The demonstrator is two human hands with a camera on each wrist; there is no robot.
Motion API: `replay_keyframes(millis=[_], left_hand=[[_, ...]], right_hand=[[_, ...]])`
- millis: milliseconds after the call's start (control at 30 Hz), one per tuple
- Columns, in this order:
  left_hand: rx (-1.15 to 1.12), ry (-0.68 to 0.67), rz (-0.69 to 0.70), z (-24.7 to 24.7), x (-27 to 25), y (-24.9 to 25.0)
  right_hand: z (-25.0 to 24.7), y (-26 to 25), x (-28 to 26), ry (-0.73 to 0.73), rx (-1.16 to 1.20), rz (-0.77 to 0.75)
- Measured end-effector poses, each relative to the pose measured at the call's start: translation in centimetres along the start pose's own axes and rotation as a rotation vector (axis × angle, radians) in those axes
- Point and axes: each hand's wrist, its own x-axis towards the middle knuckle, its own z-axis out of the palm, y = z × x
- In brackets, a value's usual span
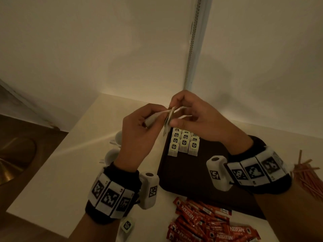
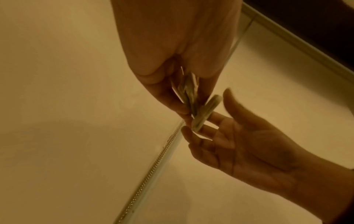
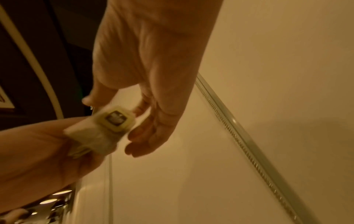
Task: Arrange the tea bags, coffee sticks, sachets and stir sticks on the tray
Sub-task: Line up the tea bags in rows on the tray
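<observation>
Far left on the white counter [image 1: 57, 173]: pale cups [image 1: 111, 154], dim and mostly hidden behind the left hand [image 1: 139, 135].

Left hand raised over the tray's far left corner, fingers and thumb curled round a small stack of tea bags [image 3: 99, 133]; stack lying roughly level, long axis left to right, tagged ends toward the right hand. Label square facing the right wrist camera.

Between the hands: one tea bag [image 1: 168, 119] edge-on, hanging nearly upright.

Right hand [image 1: 201, 119] meeting the stack from the other side, fingers loosely curved, tips on the bags' near ends; real pinch or mere touch hard to judge through the blur.

Below the hands, dark tray [image 1: 192, 173]. Three columns of tea bags [image 1: 183, 144] at its far left corner, overlapped like shingles, labels up, long axes running near to far.

Near edge of the counter: one loose tea bag [image 1: 127, 225] under the left wrist, then a heap of red coffee sticks [image 1: 206, 222] lying crisscross.

Far right, beyond the right wrist: bundle of thin red stir sticks [image 1: 309, 173], fanned out, off the tray.
</observation>
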Motion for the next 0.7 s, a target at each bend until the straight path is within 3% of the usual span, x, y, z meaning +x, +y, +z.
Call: replay_keyframes(millis=[100, 267, 500, 700], left_hand=[[0.015, 0.027, -0.014, 0.1, 0.1, -0.8], [-0.078, -0.004, -0.160, 0.1, 0.2, -1.4], [0.101, -0.106, -0.064, -0.4, 0.0, -1.5], [0.192, -0.096, -0.146, -0.3, -0.1, -1.3]], right_hand=[[1.3, 0.1, -0.1, 0.052, 0.050, 0.076], [1.6, 0.8, 0.0, 0.097, 0.027, 0.111], [1.3, 1.1, -0.4, 0.064, -0.039, 0.072], [1.2, 1.4, -0.6, 0.038, 0.044, 0.165]])
